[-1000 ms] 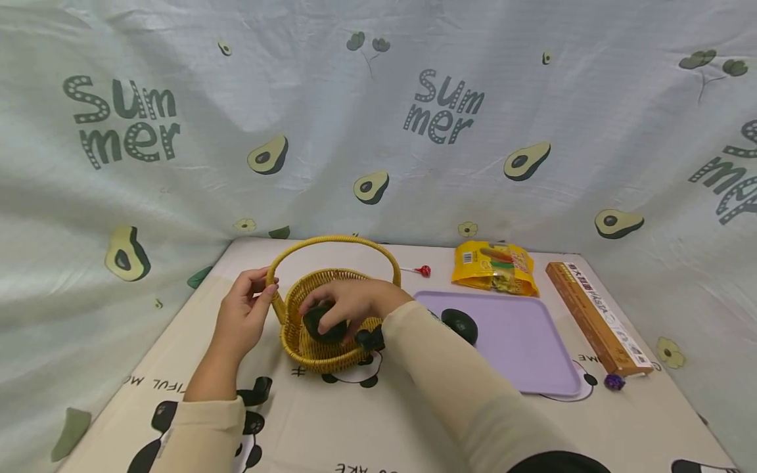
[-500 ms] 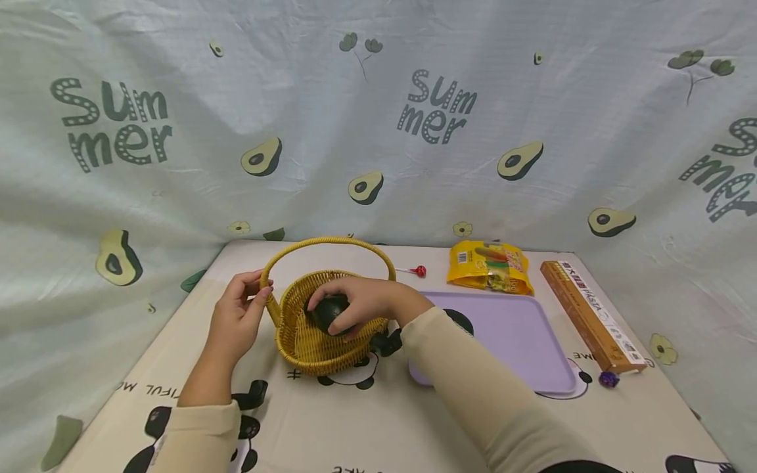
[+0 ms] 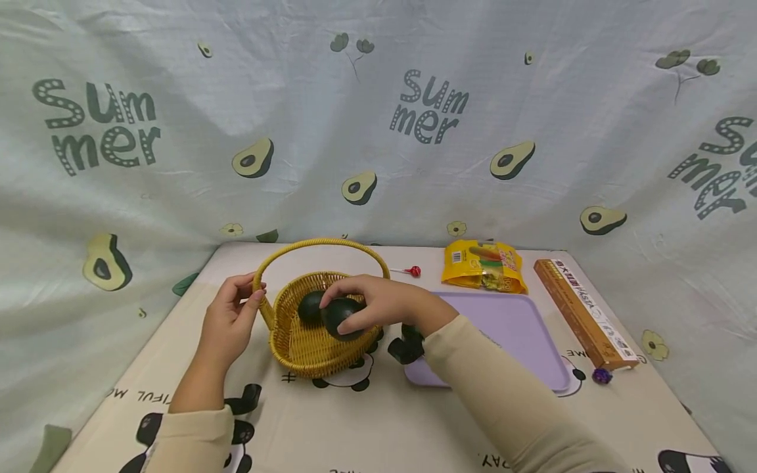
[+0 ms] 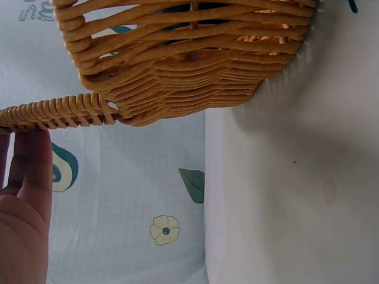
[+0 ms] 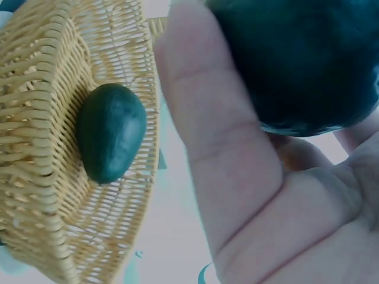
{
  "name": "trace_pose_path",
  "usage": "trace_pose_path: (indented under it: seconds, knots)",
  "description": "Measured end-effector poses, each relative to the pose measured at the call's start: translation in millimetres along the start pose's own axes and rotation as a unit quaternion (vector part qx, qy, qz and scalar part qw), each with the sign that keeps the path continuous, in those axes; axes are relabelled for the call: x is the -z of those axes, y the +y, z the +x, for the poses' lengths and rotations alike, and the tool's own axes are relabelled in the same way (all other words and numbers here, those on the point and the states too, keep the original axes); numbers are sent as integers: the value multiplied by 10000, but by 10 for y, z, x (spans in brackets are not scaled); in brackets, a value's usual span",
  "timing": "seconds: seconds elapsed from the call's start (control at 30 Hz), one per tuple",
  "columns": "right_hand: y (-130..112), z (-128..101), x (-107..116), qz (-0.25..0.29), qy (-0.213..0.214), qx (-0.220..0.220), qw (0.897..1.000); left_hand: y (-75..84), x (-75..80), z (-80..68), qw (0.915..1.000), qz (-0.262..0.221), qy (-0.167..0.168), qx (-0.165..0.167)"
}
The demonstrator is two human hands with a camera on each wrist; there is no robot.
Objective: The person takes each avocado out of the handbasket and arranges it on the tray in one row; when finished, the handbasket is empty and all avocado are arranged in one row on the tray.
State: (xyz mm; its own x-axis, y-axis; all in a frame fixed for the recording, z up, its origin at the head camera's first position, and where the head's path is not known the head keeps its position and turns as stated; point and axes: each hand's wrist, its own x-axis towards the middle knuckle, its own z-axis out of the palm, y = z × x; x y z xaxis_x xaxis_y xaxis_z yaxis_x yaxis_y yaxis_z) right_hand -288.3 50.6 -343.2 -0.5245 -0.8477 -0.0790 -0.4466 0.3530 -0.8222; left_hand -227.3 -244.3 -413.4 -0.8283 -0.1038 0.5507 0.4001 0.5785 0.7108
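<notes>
While the left hand (image 3: 227, 322) is still pinching the base of the handle to steady the yellow wicker basket (image 3: 298, 341), the right hand (image 3: 378, 303) is now lifting a dark avocado (image 3: 342, 316) above the basket's right rim; a second ago that hand was lower, pressing the fruit down among the weave. A second avocado (image 3: 310, 306) is now showing on the basket floor, so I am judging that one fruit is coming out and heading toward the purple tray (image 3: 520, 328), whose own avocado is now hidden behind the sleeve. Only the right wrist view is revealing the fingers (image 5: 219, 136) curling round the held fruit and the other avocado (image 5: 110, 132) lying loose on the wicker; the left wrist view is showing fingertips (image 4: 32, 168) touching the handle.
</notes>
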Motion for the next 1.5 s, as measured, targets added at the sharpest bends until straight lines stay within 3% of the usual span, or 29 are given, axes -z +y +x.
trace_pose_path:
  seconds: [0.3, 0.83, 1.03, 1.33, 1.5]
  knots:
    - [219, -326, 3, 1075, 526, -106, 9928, 15, -4, -8, 10000, -3, 13, -26]
    - [376, -878, 69, 1532, 1342, -180, 9789, 17, -11, -12, 10000, 21, 28, 53]
    - [469, -1082, 137, 1361, 1715, -273, 9754, 28, -6, -6, 10000, 10, 29, 54]
    - [747, -1361, 199, 1315, 2631, -779, 9526, 25, -9, -9, 10000, 12, 35, 34]
    - [861, -1463, 242, 1253, 3085, -833, 9393, 22, -9, -6, 10000, 13, 43, 47]
